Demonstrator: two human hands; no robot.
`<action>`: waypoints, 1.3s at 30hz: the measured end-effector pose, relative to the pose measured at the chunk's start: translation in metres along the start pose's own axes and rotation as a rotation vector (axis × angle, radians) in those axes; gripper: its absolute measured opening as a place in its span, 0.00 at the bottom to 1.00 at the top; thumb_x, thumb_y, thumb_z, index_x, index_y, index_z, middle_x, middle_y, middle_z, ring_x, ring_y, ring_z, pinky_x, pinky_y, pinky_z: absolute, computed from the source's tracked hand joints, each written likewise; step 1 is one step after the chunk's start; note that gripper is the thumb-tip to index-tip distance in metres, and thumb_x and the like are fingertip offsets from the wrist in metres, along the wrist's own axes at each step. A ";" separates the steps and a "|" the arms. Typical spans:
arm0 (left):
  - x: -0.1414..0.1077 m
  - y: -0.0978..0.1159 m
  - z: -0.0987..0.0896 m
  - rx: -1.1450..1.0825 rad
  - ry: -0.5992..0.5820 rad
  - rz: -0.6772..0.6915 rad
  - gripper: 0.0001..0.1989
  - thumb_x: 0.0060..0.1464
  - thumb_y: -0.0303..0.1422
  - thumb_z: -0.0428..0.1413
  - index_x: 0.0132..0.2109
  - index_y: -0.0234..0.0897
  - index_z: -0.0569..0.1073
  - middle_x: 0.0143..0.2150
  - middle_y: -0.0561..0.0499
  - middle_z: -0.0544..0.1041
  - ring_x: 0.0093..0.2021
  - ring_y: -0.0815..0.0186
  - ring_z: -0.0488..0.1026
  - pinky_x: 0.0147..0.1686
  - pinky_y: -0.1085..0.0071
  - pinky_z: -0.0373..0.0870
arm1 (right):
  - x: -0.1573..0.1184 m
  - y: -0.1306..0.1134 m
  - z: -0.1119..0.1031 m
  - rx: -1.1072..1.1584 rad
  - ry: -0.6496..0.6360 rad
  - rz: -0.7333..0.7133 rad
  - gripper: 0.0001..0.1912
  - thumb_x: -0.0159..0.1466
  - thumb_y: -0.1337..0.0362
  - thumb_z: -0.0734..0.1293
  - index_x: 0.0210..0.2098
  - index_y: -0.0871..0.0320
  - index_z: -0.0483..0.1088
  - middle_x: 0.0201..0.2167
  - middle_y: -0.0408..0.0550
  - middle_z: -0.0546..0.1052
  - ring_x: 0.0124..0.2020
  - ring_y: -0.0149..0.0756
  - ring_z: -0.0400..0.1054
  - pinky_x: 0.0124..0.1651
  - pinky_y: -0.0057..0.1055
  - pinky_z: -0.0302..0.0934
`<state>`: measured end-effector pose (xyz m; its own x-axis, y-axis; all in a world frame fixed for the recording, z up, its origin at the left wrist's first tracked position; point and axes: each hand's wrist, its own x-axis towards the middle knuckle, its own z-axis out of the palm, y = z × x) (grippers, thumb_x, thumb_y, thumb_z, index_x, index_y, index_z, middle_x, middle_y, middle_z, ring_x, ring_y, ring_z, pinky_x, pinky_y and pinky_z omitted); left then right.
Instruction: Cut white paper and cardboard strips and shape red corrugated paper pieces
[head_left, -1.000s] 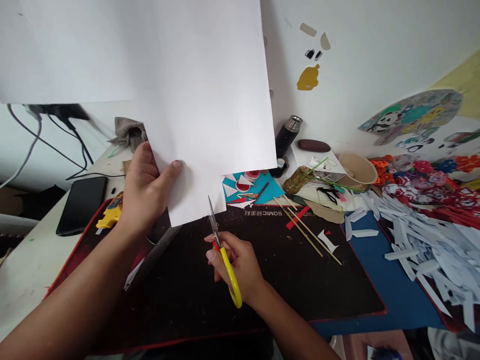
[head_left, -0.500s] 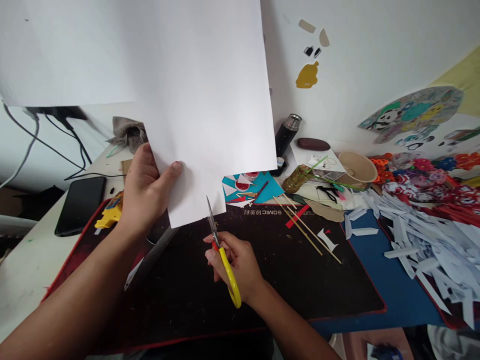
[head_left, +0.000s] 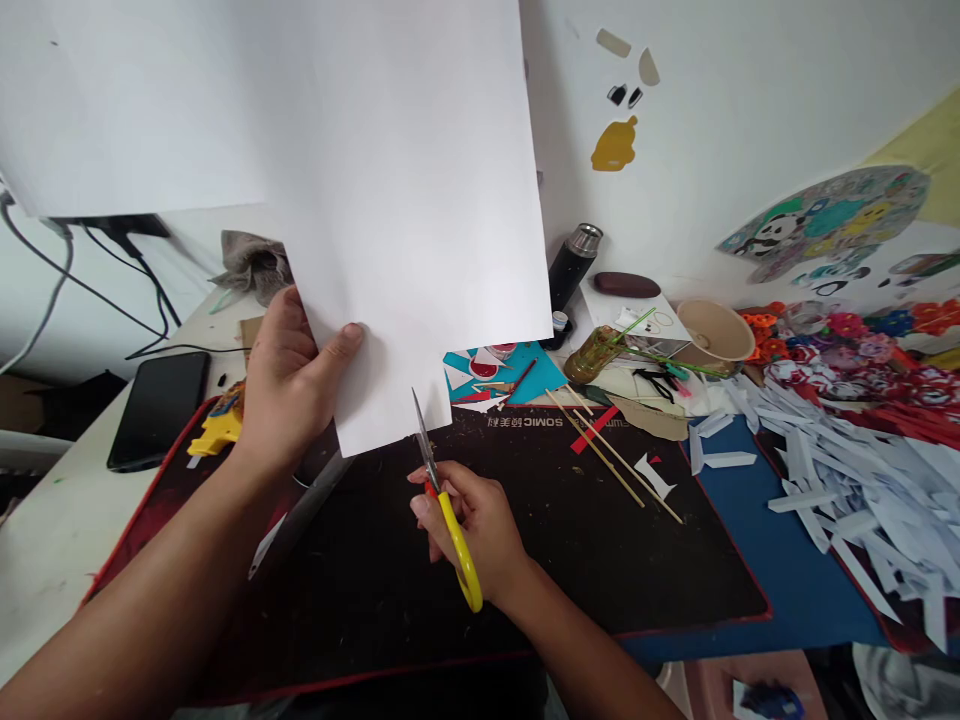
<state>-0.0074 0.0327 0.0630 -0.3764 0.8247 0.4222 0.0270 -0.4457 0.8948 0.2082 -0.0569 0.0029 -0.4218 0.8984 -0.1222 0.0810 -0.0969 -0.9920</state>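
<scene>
My left hand (head_left: 296, 375) pinches a large white sheet of paper (head_left: 405, 230) near its lower left edge, thumb on the front. The sheet rises out of the top of the view and has a stepped lower edge. My right hand (head_left: 476, 525) is closed around the scissors (head_left: 457, 540), which have yellow and red handles. Their blades point up, with the tip in front of the paper's bottom edge; whether the blades touch the paper I cannot tell.
A black mat (head_left: 600, 560) lies below, with wooden sticks (head_left: 611, 460) on it. Folded white paper pieces (head_left: 870, 500) are heaped at the right. Behind stand a black flask (head_left: 574, 265) and a jar (head_left: 592, 355). A phone (head_left: 159, 410) and yellow tool (head_left: 217, 430) are at the left.
</scene>
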 end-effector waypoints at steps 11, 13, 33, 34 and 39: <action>-0.001 -0.001 0.000 -0.019 -0.001 -0.011 0.20 0.55 0.34 0.71 0.53 0.42 0.77 0.53 0.45 0.83 0.49 0.59 0.80 0.45 0.68 0.81 | 0.000 -0.003 0.000 0.024 0.004 -0.008 0.18 0.69 0.49 0.71 0.48 0.56 0.77 0.20 0.36 0.69 0.17 0.29 0.67 0.22 0.24 0.59; 0.000 -0.002 -0.001 -0.021 -0.001 -0.011 0.19 0.56 0.33 0.71 0.53 0.42 0.77 0.54 0.46 0.83 0.49 0.59 0.80 0.46 0.67 0.81 | 0.000 -0.004 0.001 0.028 0.002 0.005 0.18 0.69 0.49 0.72 0.48 0.57 0.76 0.20 0.36 0.69 0.17 0.28 0.67 0.21 0.24 0.59; -0.001 0.000 0.001 -0.059 0.023 -0.036 0.21 0.53 0.31 0.72 0.52 0.40 0.76 0.52 0.45 0.84 0.46 0.62 0.80 0.42 0.73 0.82 | -0.002 -0.007 0.003 0.073 0.022 0.008 0.12 0.67 0.56 0.72 0.43 0.57 0.75 0.19 0.34 0.66 0.14 0.24 0.62 0.17 0.20 0.55; -0.001 0.000 0.002 -0.053 0.031 -0.035 0.21 0.53 0.31 0.72 0.51 0.40 0.76 0.52 0.45 0.84 0.46 0.63 0.80 0.42 0.73 0.81 | -0.002 -0.007 0.003 0.074 0.024 0.006 0.12 0.67 0.55 0.72 0.42 0.57 0.75 0.19 0.34 0.66 0.14 0.24 0.61 0.17 0.20 0.55; -0.003 -0.001 0.001 -0.004 0.047 -0.015 0.19 0.53 0.33 0.72 0.51 0.40 0.77 0.52 0.46 0.83 0.47 0.64 0.79 0.44 0.75 0.80 | -0.002 -0.005 0.003 0.072 0.030 0.010 0.12 0.67 0.55 0.72 0.43 0.57 0.75 0.18 0.33 0.65 0.13 0.25 0.61 0.16 0.20 0.54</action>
<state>-0.0051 0.0308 0.0608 -0.4196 0.8140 0.4017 0.0177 -0.4351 0.9002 0.2059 -0.0594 0.0075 -0.3940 0.9095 -0.1327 0.0193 -0.1362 -0.9905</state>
